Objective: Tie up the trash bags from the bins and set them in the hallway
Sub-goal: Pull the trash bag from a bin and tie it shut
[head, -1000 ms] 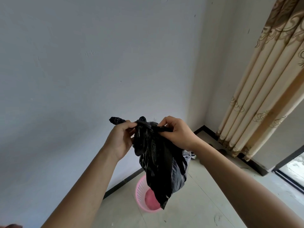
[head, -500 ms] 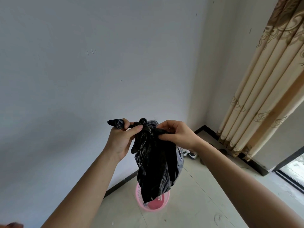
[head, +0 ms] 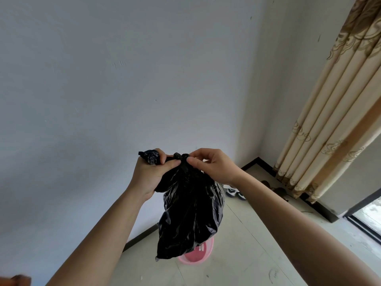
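Observation:
A black trash bag (head: pixel 190 211) hangs in the air in front of me, its neck gathered into a small knot at the top. My left hand (head: pixel 149 174) grips one twisted tail of the bag, which sticks out to the left past my fingers. My right hand (head: pixel 212 165) pinches the knot from the right with thumb and fingertips. Below the bag a pink plastic bin (head: pixel 196 255) stands on the floor by the wall, mostly hidden behind the bag.
A white wall fills the left and centre. Beige patterned curtains (head: pixel 329 120) hang at the right, with a pair of shoes (head: pixel 234 193) on the pale tiled floor near the corner. A dark door threshold (head: pixel 362 221) shows at the far right.
The bag has swung back toward me and hangs fuller over the bin. Both hands have closed in on the neck, and my right fingers now pinch a tight knot.

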Demonstrator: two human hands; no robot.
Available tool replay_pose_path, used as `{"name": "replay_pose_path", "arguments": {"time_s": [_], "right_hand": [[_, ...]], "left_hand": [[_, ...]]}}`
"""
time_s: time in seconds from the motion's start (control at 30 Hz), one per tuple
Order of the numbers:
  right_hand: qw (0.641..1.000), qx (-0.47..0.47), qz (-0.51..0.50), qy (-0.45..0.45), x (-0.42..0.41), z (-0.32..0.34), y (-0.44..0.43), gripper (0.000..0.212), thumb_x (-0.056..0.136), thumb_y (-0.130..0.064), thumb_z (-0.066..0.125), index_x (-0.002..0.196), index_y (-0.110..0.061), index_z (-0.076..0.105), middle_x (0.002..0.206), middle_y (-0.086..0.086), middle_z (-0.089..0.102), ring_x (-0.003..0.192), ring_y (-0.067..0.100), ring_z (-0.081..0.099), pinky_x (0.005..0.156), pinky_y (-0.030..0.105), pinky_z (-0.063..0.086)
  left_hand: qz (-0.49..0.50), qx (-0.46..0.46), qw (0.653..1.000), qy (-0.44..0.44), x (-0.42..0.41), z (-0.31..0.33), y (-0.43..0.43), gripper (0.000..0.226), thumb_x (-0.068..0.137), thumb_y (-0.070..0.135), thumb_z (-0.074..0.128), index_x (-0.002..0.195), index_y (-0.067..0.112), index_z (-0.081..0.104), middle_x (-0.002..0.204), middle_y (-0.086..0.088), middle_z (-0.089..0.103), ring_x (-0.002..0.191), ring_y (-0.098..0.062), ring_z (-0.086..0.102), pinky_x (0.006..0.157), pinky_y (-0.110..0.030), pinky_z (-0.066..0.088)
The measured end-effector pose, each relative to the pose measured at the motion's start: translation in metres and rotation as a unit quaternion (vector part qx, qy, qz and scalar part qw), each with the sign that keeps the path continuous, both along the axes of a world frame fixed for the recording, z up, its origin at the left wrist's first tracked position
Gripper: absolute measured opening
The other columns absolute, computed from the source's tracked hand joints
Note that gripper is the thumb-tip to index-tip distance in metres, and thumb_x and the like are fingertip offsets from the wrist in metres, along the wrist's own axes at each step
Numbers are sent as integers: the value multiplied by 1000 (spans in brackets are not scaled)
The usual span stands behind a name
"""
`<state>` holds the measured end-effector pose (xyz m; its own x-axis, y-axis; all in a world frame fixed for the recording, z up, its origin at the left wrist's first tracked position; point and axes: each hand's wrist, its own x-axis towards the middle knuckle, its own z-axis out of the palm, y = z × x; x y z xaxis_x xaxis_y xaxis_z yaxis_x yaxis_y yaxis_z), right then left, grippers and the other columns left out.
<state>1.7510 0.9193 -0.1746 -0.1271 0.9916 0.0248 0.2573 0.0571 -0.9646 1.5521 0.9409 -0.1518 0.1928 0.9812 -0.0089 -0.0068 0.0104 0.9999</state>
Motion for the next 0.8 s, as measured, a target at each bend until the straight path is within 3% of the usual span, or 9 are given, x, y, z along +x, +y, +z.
{"name": "replay_pose_path", "arguments": {"time_s": [0.07,0.13,0.2,0.27,0.53,0.67,0.8], "right_hand": [[998,12,-2,-57,1,1,1,13,95,-32,64,93,-21,70,57,-21,61,49,-2,50,56,10,39],[984,73,3,-164,4,3,2,13,98,-30,59,93,-21,66,63,-21,61,55,-1,51,59,9,36],[943,147,24,-298,10,-2,7,15,99,-30,53,96,-18,61,83,-14,61,72,3,54,70,20,41],[916,158,35,-368,19,-11,10,16,100,-29,49,99,-16,58,95,-3,59,82,17,54,77,33,45],[935,157,-13,-317,28,-21,9,13,100,-28,52,97,-18,59,88,-10,59,77,11,53,72,24,40],[943,137,-18,-302,21,-30,11,10,100,-30,51,95,-23,56,86,-11,58,77,10,53,72,24,39],[947,103,-22,-304,4,-34,21,10,100,-35,47,94,-28,49,93,-8,56,84,14,54,77,29,42]], "left_hand": [[-16,2,1000,17,-2,-1,1,42,84,-4,71,66,15,37,88,-13,74,86,-27,73,77,-34,57],[-23,3,1000,15,-3,-1,4,44,90,-2,65,64,16,34,85,-11,68,91,-25,71,77,-35,56],[3,5,1000,-2,-6,-2,9,47,93,-3,60,63,17,30,84,-13,58,96,-26,71,76,-34,57],[37,5,999,-18,-12,-4,13,47,93,-5,58,63,16,29,82,-15,55,95,-29,72,79,-35,60],[48,2,999,-20,-19,-13,17,45,93,-4,60,63,15,32,80,-12,52,91,-29,70,79,-34,59],[56,10,995,86,-30,-12,22,44,91,18,68,64,9,35,72,-9,42,72,-23,46,66,-35,43],[52,-59,996,31,-45,-11,28,37,92,26,66,67,12,45,65,-4,49,58,-19,45,66,-31,40]]}}
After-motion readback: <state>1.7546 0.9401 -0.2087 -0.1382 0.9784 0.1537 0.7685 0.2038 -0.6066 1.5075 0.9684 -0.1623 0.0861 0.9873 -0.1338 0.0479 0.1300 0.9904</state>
